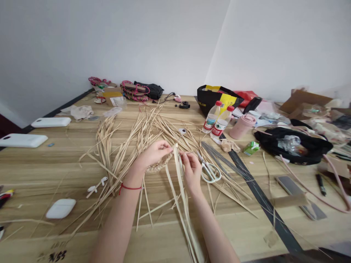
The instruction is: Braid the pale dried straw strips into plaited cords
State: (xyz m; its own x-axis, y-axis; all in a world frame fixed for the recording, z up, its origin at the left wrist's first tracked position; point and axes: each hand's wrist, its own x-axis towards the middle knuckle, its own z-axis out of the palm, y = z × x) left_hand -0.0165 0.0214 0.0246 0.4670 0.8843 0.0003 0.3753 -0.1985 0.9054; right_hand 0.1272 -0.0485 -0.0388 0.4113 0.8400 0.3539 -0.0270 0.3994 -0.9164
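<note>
A braid of pale straw strips hangs from the fingers of my left hand, which is pinched at the braid's working end. Close beside it on the right, my right hand has its fingers closed around loose straw strips that trail down between my forearms. The exact grip of the right fingertips is partly hidden. White-handled scissors lie just right of my right hand. Many loose straw strips spread over the table beyond and around both hands.
Two water bottles, a pink cup and a black-and-yellow bag stand at the back right. An open black bag lies farther right. Earbuds, their white case and white power banks lie at left.
</note>
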